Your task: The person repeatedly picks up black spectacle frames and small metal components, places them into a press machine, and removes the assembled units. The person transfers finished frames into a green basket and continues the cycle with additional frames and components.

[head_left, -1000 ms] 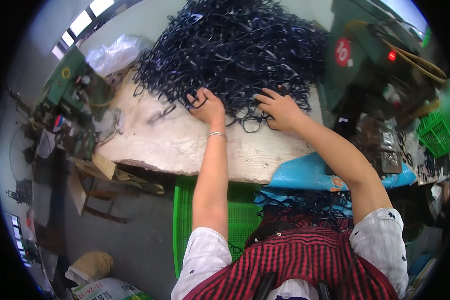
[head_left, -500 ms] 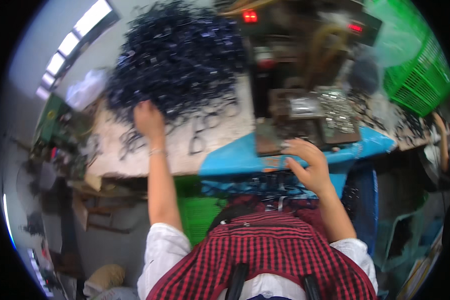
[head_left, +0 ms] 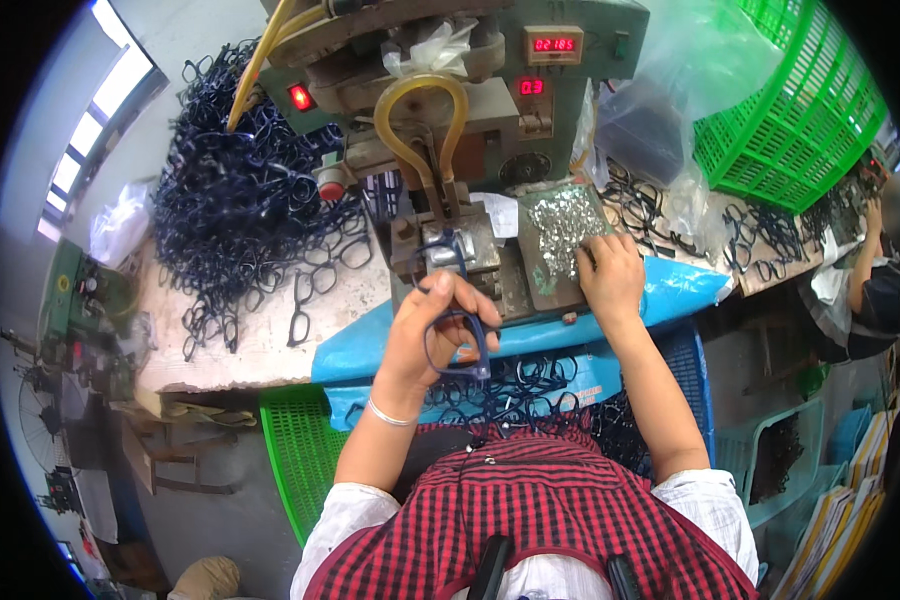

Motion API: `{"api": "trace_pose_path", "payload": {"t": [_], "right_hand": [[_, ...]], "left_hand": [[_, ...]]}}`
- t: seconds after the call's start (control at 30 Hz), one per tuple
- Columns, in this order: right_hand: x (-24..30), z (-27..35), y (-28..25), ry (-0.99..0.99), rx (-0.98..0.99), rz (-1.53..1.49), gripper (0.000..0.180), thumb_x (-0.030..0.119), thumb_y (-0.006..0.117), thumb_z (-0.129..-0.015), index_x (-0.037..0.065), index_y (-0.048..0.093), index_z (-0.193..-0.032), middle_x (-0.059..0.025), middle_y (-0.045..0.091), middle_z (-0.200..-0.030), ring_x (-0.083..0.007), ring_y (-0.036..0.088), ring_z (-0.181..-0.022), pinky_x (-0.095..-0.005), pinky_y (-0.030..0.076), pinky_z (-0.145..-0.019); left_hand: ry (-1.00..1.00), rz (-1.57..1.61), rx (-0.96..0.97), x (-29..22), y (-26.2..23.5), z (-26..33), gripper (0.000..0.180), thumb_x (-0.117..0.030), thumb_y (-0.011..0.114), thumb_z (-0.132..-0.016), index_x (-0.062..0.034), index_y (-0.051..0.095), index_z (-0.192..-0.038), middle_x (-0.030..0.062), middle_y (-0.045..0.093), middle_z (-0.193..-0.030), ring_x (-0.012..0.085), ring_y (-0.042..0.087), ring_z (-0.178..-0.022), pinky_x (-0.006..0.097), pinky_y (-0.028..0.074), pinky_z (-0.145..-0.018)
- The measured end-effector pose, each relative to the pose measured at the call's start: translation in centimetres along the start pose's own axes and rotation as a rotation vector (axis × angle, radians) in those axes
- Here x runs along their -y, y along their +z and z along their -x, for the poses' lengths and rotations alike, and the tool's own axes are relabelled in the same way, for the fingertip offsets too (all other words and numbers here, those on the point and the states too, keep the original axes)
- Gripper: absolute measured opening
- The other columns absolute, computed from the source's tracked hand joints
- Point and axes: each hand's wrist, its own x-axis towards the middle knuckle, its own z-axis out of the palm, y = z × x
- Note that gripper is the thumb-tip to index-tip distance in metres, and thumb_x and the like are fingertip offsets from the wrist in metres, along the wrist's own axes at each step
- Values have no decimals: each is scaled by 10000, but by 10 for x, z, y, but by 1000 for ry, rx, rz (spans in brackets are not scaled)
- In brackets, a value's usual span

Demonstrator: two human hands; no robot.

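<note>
My left hand [head_left: 410, 335] grips a dark blue eyeglass frame [head_left: 483, 350] between thumb and fingers. One rim hangs below the fingers, and the other reaches up by the metal block [head_left: 460, 250] of a bench press machine [head_left: 500, 105]. Whether that rim touches the block I cannot tell. My right hand [head_left: 615, 280] rests at the edge of a flat tray [head_left: 550, 290], its fingers bent down against a heap of small silvery metal pieces [head_left: 564, 225]. What its fingertips pinch, if anything, is hidden.
A large heap of dark eyeglass frames [head_left: 245, 170] covers the bench's left side. More frames lie over the blue sheet [head_left: 355, 360] at my lap. A green basket [head_left: 800, 105] stands back right. Another person's arm [head_left: 867, 250] shows at far right.
My left hand has come from the heap to the machine's front, now with an eyeglass frame. My right hand has moved from the bench's front edge onto the metal pieces. The view has shifted.
</note>
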Motion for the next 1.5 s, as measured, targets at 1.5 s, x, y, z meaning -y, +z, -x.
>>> {"api": "trace_pose_path", "payload": {"t": [1.5], "right_hand": [[14,6,16,303,-158,-342,139,29,719,-880,-1,716,-1016,-111,711,-963,-218,676,-877,-312,531,-795]], "left_hand": [[240,-1999,-1292,-157,-390,175,162,-129,719,-838,-48,743,-975,141,699,-993,348,649,-963,445,512,-844]]}}
